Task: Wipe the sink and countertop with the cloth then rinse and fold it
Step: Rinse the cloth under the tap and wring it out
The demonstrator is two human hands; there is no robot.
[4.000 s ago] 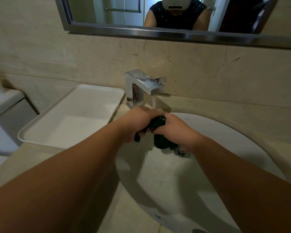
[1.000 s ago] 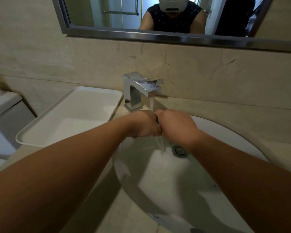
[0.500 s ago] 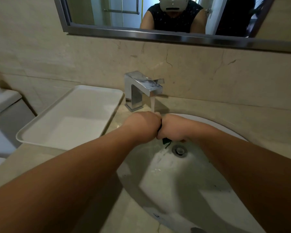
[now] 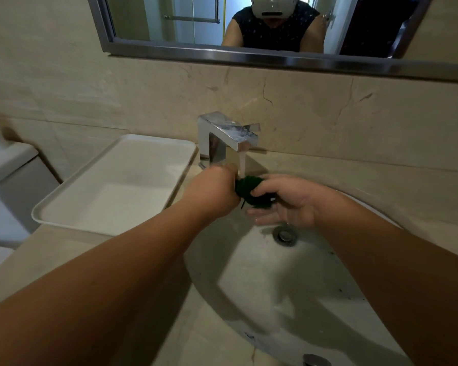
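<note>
The green cloth (image 4: 250,187) is scrunched in a ball over the sink (image 4: 288,286), right under the water (image 4: 241,162) running from the tap (image 4: 228,136). The left hand (image 4: 214,188) is wrapped tight round one end. The right hand (image 4: 288,204) holds the other end, thumb on top, fingers below. A white tray (image 4: 117,186) sits on the counter (image 4: 64,254) beside the sink.

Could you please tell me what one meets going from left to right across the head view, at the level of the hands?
Toilet cistern → white tray → left hand → green cloth → right hand. The faucet overlaps the left hand sideways, so it is left out.
</note>
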